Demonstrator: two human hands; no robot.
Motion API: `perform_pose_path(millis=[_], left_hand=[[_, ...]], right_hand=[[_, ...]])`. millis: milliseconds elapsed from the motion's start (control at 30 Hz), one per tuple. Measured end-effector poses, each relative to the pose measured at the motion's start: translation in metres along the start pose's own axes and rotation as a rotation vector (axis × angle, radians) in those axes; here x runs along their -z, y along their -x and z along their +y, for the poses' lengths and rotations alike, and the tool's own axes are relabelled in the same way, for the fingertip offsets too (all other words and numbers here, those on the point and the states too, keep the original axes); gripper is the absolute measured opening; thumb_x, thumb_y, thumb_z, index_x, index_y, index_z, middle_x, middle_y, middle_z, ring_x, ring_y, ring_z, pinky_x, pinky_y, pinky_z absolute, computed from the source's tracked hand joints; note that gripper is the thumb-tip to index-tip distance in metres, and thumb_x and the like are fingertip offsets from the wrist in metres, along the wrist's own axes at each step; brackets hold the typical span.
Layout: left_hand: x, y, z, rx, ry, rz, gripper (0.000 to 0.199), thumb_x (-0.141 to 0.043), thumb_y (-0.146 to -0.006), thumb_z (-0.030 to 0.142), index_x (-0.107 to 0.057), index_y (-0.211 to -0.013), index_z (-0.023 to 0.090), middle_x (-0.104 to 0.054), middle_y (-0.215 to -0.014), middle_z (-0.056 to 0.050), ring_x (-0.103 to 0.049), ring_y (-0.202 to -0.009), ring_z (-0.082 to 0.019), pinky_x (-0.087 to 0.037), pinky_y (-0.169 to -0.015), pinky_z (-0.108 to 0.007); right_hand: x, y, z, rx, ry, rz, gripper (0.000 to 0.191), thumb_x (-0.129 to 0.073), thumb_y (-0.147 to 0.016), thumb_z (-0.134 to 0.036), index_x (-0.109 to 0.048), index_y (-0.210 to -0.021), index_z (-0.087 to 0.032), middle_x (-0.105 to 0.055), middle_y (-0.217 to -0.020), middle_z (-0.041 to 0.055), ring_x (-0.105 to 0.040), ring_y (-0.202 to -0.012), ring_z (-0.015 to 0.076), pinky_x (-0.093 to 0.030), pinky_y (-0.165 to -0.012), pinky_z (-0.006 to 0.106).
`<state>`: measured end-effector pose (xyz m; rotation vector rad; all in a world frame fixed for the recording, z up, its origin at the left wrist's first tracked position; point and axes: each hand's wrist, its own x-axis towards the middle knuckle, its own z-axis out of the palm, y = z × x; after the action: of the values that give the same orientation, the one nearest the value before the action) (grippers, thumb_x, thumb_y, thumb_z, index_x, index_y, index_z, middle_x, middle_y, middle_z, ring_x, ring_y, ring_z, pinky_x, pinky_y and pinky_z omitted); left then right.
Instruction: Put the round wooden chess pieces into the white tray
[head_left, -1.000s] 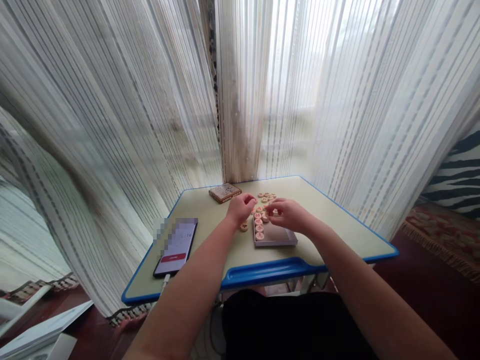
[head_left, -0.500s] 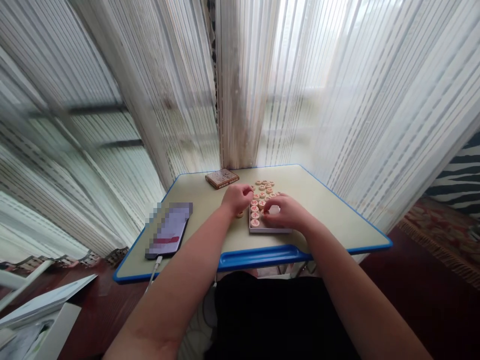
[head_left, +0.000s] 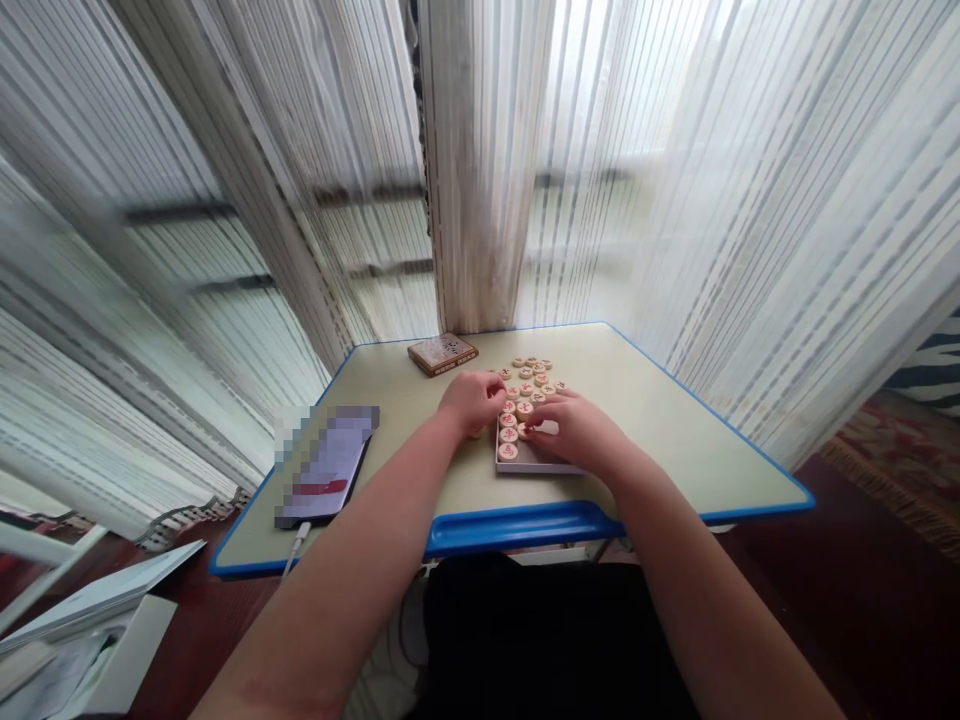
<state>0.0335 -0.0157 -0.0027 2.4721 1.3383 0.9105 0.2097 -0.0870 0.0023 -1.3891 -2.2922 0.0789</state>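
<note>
A shallow box tray point(head_left: 551, 467) stands on the table, with round wooden Chinese chess pieces in a column along its left side. My right hand point(head_left: 574, 428) reaches into the tray from the right. Its thumb and fingertips close on a Chinese chess piece point(head_left: 523, 431) beside that column. My left hand point(head_left: 472, 402) is at the tray's far left, fingers curled together; what they hold, if anything, is hidden. More red-marked and dark-marked pieces point(head_left: 526, 372) lie behind the tray. Another piece is partly hidden below my left hand.
A patterned flat box point(head_left: 443, 353) lies at the table's back left. A phone point(head_left: 330, 465) with a white cable point(head_left: 298, 540) rests at the left. The table has a blue rim and a blue front trough point(head_left: 521, 527). Striped curtains point(head_left: 480, 200) hang behind. An open white box point(head_left: 124, 650) is on the floor.
My right hand has lowered its fingertips onto a piece beside the left column in the tray. My left hand stays nearly in place. The view has shifted slightly.
</note>
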Motion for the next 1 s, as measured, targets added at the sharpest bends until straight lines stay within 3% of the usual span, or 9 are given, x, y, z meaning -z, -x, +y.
perform_pose_path(millis=[1000], left_hand=[[0.0016,0.0002,0.0027,-0.014,-0.02,-0.025,0.021,-0.051,-0.072,0.025,-0.07,-0.071,0.017,-0.067,-0.066,-0.003,-0.054,-0.06,-0.014,-0.039,-0.061,-0.024]], right_hand=[[-0.0011,-0.0033,0.0002,-0.029,0.027,0.001,0.009,-0.063,-0.077,-0.028,-0.07,-0.072,-0.024,-0.07,-0.076,0.0039,-0.059,-0.075,0.0189,-0.045,-0.076,0.031]])
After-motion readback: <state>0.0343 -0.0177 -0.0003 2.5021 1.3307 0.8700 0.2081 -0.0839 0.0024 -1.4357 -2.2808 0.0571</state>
